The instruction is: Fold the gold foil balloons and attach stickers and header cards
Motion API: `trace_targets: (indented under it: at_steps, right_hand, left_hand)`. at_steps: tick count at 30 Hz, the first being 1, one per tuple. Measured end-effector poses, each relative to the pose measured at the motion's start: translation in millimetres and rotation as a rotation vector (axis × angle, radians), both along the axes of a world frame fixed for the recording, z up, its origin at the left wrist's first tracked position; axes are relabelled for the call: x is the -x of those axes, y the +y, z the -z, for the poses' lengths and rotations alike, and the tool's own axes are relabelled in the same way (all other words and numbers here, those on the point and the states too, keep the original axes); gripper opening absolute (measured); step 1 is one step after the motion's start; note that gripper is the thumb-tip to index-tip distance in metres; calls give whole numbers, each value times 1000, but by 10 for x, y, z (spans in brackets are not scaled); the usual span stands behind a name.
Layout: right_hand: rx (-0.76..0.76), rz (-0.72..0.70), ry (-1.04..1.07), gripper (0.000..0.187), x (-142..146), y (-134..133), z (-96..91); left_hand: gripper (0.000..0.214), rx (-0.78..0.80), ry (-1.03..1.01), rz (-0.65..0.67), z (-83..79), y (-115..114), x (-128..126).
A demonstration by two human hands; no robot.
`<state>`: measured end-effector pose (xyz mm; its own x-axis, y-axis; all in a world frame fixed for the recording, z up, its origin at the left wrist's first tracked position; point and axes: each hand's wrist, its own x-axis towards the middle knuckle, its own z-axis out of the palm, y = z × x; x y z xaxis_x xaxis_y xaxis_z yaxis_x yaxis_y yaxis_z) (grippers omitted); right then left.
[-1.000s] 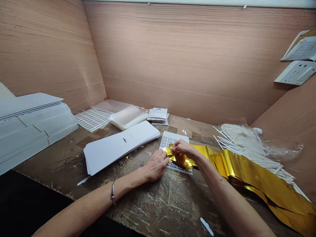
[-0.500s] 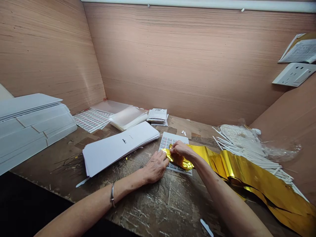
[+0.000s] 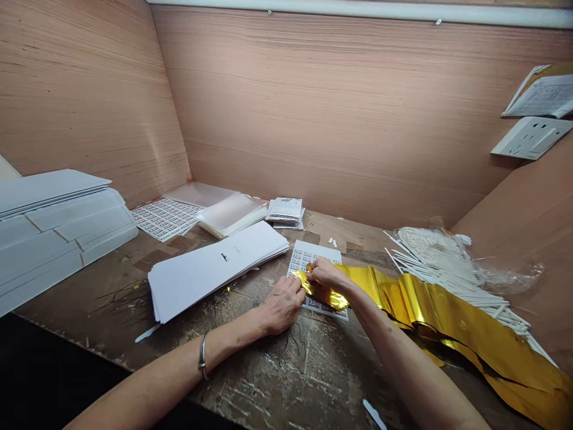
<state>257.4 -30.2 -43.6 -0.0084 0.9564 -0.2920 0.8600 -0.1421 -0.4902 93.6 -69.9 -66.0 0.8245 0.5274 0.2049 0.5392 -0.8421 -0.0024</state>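
Note:
A long strip of shiny gold foil (image 3: 452,310) runs from the right edge of the table to the middle, folded and curled along its length. Its narrow end lies over a white sheet of printed stickers (image 3: 319,248). My left hand (image 3: 282,303) rests on the table with its fingertips closed on the end of the foil. Close beside it, my right hand (image 3: 327,273) pinches the same foil, fingers bent. The fingertips of both hands are partly hidden by the foil and knuckles.
Left of my hands lies a stack of white card (image 3: 215,269). Behind are clear plastic sheets (image 3: 233,212) and a pile of small papers (image 3: 286,209). White sticks (image 3: 452,275) lie at right, folded white cartons (image 3: 58,233) at far left. A small white strip (image 3: 373,414) lies near the front.
Both hands stay at the foil's end with almost no movement. The view has shifted very slightly.

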Motion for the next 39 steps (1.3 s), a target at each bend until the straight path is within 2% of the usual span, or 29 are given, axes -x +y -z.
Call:
trace_targets:
  at_steps: [3,6,13,26,31,36,39]
  right_hand:
    - [-11,-18,-49,13,6,-1,0]
    - [-26,-42,-85,14,6,7,22]
    - [-86,-107,-128,13,-18,15,95]
    - [-152,-149,-260,16,43,-66,-6]
    - [-146,-60,-266,15,69,-67,-5]
    - [52,149,32,29,-76,23,67]
    - [97,225,183,30,-166,86,149]
  left_hand:
    - [17,-29,-4,-6,8,-6,-5]
    - [19,-49,-20,72,23,-14,-7]
    - [16,13,-39,126,47,-7,-6]
    - [16,5,-16,142,80,35,-56]
    - [16,16,25,152,55,53,-113]
    - [14,40,43,145,20,45,-121]
    - [13,43,39,138,15,35,-107]
